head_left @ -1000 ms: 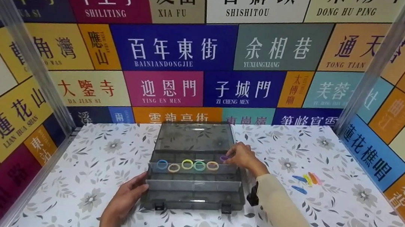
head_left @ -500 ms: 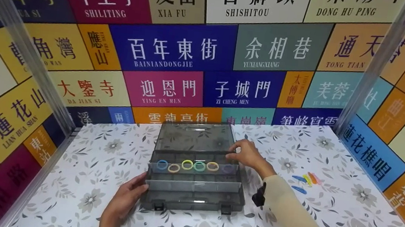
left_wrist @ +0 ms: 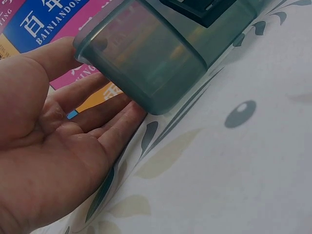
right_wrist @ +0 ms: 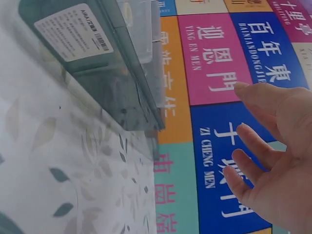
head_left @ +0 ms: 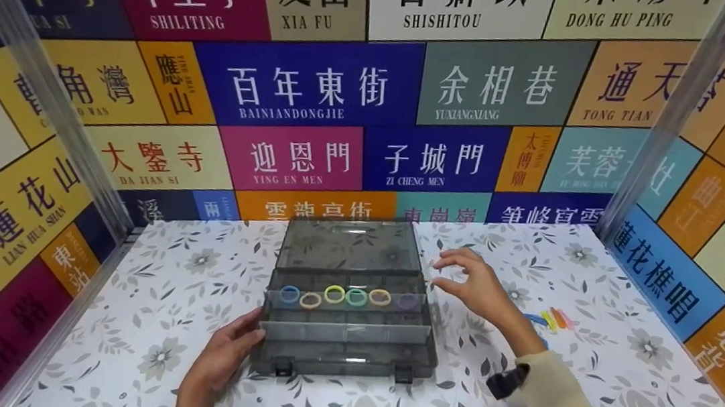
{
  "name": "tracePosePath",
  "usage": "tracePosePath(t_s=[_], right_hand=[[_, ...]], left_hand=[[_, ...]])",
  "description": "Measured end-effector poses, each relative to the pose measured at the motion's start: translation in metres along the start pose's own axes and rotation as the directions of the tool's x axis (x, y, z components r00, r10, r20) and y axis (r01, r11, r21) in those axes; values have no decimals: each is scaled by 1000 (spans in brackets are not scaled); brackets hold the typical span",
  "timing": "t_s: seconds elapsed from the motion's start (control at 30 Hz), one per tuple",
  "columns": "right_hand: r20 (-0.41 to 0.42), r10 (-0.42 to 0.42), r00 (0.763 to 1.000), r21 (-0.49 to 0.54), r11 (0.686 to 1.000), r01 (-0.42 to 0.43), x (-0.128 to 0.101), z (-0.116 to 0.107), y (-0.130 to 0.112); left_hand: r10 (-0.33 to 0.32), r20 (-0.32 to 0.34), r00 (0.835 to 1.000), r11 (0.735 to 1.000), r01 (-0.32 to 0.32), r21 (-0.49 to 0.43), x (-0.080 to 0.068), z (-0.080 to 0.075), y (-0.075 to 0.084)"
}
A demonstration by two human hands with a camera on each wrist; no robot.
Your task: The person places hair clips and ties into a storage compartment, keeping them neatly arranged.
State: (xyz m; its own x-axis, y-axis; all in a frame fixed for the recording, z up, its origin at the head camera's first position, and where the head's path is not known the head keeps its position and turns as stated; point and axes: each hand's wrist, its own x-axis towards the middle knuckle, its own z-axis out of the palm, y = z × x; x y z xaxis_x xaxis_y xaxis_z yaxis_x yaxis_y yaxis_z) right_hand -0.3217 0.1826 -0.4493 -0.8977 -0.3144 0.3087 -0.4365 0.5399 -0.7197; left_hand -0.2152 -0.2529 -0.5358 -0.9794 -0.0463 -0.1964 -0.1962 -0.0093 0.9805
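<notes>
A smoky grey see-through compartment box (head_left: 347, 350) stands with its lid (head_left: 351, 246) folded back. Along one of its rows several small coloured rings, among them a yellow ring (head_left: 335, 294) and a blue ring (head_left: 290, 294), show side by side; a purple ring (head_left: 407, 302) at the right end looks dim through the plastic. My left hand (head_left: 225, 354) touches the box's left side, fingers extended and thumb at the rim in the left wrist view. To the right of the box my right hand (head_left: 478, 286) hovers with spread fingers, holding nothing.
Several slim coloured pieces, such as a pink piece (head_left: 564, 318), lie on the table right of the box, partly behind the right forearm. Patterned sign-covered walls (head_left: 307, 90) rise behind and at both sides of the floral tabletop (head_left: 170, 304).
My right hand has let go of the purple ring, which now stays in the box, and has moved right, away from the box, with its fingers spreading. The left hand keeps its place.
</notes>
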Motion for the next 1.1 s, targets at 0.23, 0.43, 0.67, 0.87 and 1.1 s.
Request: tracePosePath(t_s=[0.23,0.43,0.67,0.87,1.1], right_hand=[[-39,61,997,26,998,-60,-26,-32,15],[-71,165,984,66,985,-160,-46,-57,34],[-75,317,946,63,948,-312,-65,-70,57],[-94,363,927,48,932,-360,-71,-76,72],[-49,451,891,49,892,-448,-80,-82,90]], left_hand=[[12,5,1000,1000,-12,-20,1,0,-3],[6,2,1000,1000,-6,-10,1,0,-4],[-2,1,1000,1000,2,-1,1,-1,-4],[6,0,1000,1000,-6,-3,1,-1,-4],[-3,-11,1000,1000,3,19,-1,-1,-2]])
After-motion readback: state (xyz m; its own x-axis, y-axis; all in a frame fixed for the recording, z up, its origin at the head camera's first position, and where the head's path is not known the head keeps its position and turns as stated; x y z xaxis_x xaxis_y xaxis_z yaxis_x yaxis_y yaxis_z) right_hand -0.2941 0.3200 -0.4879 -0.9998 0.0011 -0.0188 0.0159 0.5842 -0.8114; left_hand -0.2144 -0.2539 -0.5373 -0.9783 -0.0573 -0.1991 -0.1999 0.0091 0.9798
